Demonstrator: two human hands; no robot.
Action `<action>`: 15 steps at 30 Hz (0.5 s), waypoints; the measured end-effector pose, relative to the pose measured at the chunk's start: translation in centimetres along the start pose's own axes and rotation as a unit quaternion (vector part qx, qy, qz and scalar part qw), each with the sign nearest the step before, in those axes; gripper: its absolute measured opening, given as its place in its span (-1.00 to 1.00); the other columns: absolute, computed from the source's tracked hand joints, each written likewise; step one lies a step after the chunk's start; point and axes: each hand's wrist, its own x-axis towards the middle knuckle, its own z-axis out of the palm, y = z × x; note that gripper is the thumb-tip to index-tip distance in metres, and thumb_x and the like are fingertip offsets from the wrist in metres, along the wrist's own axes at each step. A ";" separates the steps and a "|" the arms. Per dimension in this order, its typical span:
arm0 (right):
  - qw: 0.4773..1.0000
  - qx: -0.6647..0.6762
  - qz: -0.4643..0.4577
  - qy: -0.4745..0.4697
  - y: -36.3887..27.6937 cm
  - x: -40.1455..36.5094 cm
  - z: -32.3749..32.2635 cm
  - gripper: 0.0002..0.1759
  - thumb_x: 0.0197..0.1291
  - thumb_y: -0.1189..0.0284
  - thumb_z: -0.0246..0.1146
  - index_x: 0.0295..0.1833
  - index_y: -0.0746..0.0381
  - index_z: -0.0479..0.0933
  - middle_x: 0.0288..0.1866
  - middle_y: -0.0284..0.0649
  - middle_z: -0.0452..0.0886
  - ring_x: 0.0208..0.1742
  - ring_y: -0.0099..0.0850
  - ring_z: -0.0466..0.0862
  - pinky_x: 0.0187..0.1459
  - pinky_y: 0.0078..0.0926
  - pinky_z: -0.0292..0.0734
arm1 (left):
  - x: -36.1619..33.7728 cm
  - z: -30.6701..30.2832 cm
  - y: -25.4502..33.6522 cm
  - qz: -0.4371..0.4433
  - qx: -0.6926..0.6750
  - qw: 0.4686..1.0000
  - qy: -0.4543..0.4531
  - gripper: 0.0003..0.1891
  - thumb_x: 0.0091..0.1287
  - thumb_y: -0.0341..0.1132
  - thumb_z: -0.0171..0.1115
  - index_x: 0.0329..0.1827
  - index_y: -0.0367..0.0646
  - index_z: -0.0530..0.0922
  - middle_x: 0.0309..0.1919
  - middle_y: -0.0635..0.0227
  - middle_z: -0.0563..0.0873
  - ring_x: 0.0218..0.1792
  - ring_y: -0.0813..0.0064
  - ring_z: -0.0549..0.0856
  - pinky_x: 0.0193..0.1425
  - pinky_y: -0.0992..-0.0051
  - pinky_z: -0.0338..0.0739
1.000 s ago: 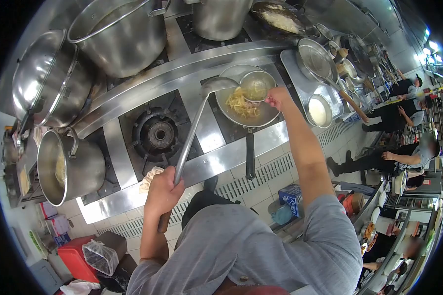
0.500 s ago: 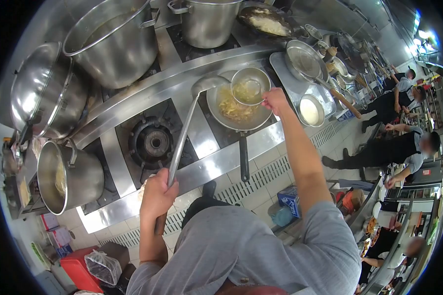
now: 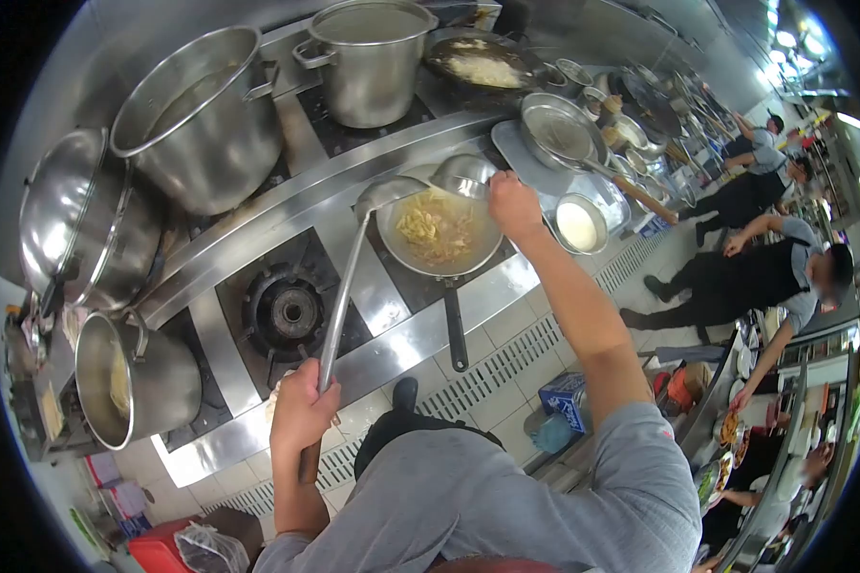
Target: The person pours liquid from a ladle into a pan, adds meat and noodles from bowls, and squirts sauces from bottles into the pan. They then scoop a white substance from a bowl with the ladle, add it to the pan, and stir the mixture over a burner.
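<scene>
My left hand (image 3: 303,406) is wrapped round the handle of a long metal ladle (image 3: 344,296), whose bowl rests at the left rim of a frying pan (image 3: 392,239). My right hand (image 3: 514,205) grips a small metal bowl (image 3: 464,176), tilted over the pan's upper right side. Yellowish pieces in liquid (image 3: 432,229) lie in the pan. The pan's black handle (image 3: 456,329) points toward me, with no hand on it. To the right of the pan stands a metal container of pale liquid (image 3: 577,224).
An unlit burner (image 3: 291,310) is left of the pan. Large pots (image 3: 201,124) stand behind and a deep pot (image 3: 139,382) at the left. A strainer (image 3: 559,132) with a wooden handle lies at the right. Several people (image 3: 764,267) stand farther right.
The small bowl has gone from nearly level over the pan to tipped, with my right hand higher. The whole view has shifted slightly. Both hands keep their hold.
</scene>
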 end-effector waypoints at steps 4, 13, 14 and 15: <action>0.999 0.013 -0.029 0.013 1.8 -2.1 -1.0 -0.84 0.17 0.48 0.13 -0.25 0.30 0.59 -0.24 0.02 0.65 -0.27 -0.03 0.77 -0.27 -0.13 0.73 | -0.3 0.0 1.3 -0.018 -0.114 0.993 -0.037 -0.94 0.28 -0.51 0.19 -0.25 -0.26 0.48 -0.61 0.39 0.56 -0.70 0.64 0.54 -0.65 0.53 0.38; 0.739 0.524 0.416 0.078 5.1 -20.8 -7.9 -0.83 0.11 0.51 0.22 -0.43 0.43 0.57 -0.57 -0.09 0.66 -0.59 -0.33 0.71 -0.51 -0.32 0.61 | 1.6 4.3 1.5 0.022 -0.398 0.856 -0.329 -0.88 0.38 -0.47 0.11 -0.18 -0.32 0.35 -0.78 0.42 0.32 -0.90 0.57 0.29 -0.85 0.58 0.16; 0.707 0.547 0.436 0.107 5.1 -24.7 -8.2 -0.80 0.11 0.51 0.23 -0.48 0.44 0.57 -0.54 -0.08 0.68 -0.62 -0.35 0.70 -0.56 -0.34 0.59 | 1.7 5.4 1.7 0.005 -0.401 0.836 -0.375 -0.89 0.38 -0.47 0.10 -0.20 -0.31 0.35 -0.78 0.40 0.33 -0.91 0.56 0.27 -0.87 0.57 0.14; 0.678 0.550 0.477 0.101 5.0 -29.3 -9.3 -0.80 0.13 0.51 0.22 -0.45 0.44 0.57 -0.58 -0.10 0.66 -0.64 -0.37 0.68 -0.60 -0.38 0.55 | 1.9 7.1 2.1 -0.005 -0.410 0.814 -0.410 -0.90 0.38 -0.48 0.08 -0.22 -0.31 0.35 -0.79 0.38 0.34 -0.93 0.54 0.25 -0.88 0.56 0.12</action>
